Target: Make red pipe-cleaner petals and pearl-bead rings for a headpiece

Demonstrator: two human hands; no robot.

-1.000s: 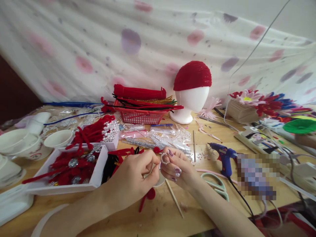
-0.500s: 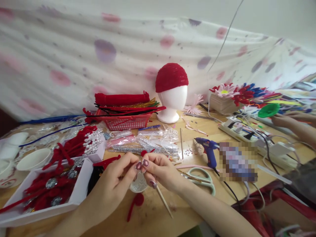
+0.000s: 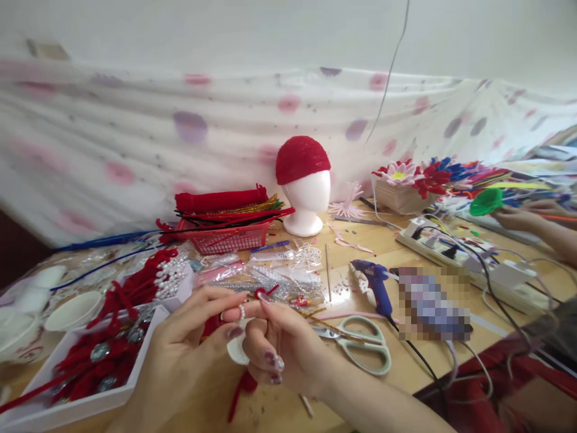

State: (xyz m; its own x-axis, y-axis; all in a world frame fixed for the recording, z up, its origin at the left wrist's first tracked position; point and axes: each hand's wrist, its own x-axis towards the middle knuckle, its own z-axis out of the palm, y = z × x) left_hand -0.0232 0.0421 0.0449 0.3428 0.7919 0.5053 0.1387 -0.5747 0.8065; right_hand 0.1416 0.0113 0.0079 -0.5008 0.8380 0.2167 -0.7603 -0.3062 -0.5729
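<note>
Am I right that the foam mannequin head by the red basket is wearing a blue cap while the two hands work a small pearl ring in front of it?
Not quite: the cap on the foam mannequin head is red, not blue, as the head view shows. The rest holds: it stands beside the red basket, and the left hand and right hand work a small pearl ring.

The flat light-brown wooden table looks smooth and matt. The fuzzy red pipe-cleaner sticks look soft and end in shiny white pearl beads. The red plastic mesh basket looks hard, and the mint-handled scissors have smooth plastic handles and metal blades.
</note>
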